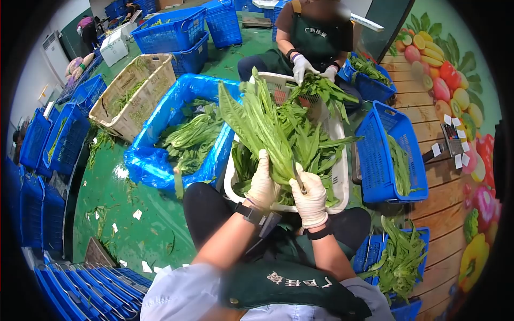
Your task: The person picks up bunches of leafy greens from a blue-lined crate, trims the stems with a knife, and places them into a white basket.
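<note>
In my gloved left hand (pixel 262 184) is a bunch of long leafy greens (pixel 262 125), gripped near its base with the leaves pointing up and away. My gloved right hand (pixel 309 198) is closed at the bunch's stem end, around a thin dark piece that looks like a small knife (pixel 301 182); most of it is hidden by the fingers. Below both hands stands a white crate (pixel 345 184) filled with loose greens (pixel 316 144). To its left, a blue crate lined with blue plastic (pixel 144 131) holds more bunches of greens (pixel 193 134).
Across the white crate, a seated person's gloved hands (pixel 305 68) hold greens. Blue crates with greens stand at right (pixel 375 166) and lower right (pixel 399 262). A dirty white crate (pixel 128 104) and stacked blue crates (pixel 171 32) are behind. Scraps litter the green floor (pixel 123 214).
</note>
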`<state>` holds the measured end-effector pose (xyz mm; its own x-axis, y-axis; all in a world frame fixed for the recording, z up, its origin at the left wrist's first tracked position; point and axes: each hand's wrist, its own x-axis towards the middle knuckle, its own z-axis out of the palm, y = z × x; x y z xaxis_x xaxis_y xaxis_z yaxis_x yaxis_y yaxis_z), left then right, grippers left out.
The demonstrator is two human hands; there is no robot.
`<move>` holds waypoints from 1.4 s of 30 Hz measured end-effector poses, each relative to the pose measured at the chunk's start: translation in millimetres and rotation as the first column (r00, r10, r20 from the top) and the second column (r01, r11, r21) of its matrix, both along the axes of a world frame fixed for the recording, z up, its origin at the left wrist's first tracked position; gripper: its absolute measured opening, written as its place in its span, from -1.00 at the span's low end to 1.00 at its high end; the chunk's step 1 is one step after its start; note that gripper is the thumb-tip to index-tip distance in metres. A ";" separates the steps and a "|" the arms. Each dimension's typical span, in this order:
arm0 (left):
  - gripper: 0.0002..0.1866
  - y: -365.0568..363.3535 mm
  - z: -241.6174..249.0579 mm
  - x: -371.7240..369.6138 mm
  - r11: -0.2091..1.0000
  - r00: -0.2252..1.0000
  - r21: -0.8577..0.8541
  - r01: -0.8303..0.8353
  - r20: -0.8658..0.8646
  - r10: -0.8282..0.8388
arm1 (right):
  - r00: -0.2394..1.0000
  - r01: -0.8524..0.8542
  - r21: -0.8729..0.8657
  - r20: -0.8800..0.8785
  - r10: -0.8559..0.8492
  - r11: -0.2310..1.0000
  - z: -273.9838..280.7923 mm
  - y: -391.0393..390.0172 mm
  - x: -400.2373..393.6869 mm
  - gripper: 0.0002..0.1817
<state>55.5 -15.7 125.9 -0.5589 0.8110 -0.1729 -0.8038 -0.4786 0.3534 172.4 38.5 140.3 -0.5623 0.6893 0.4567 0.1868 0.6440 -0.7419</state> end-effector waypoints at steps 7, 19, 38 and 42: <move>-0.46 9.3 -24.9 -6.7 0.999 0.974 0.036 -0.031 0.224 0.022 | 0.965 -0.093 -0.777 -0.225 -0.137 0.623 -15.9 3.5 -4.1 -0.87; -0.65 18.4 -45.6 11.6 0.946 0.959 -0.179 -0.270 -0.138 0.247 | 0.996 0.076 -0.090 -0.030 -0.079 0.993 -19.9 -3.6 -11.0 -0.68; -0.68 -2.7 -45.9 -11.0 0.976 0.975 -0.041 -0.214 0.059 0.216 | 0.982 -0.037 -0.798 -0.139 -0.125 0.602 -29.0 22.5 4.4 -0.67; -0.67 -9.6 -22.9 -0.1 0.996 0.994 -0.022 -0.082 -0.074 0.080 | 0.969 -0.173 -0.760 -0.245 -0.029 0.626 4.4 22.4 -23.3 -0.67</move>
<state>55.4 -25.3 103.0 -0.6347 0.7584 -0.1487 -0.7342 -0.5316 0.4223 149.0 60.8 144.7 -0.5840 0.8040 -0.1120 -0.0604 -0.1806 -0.9817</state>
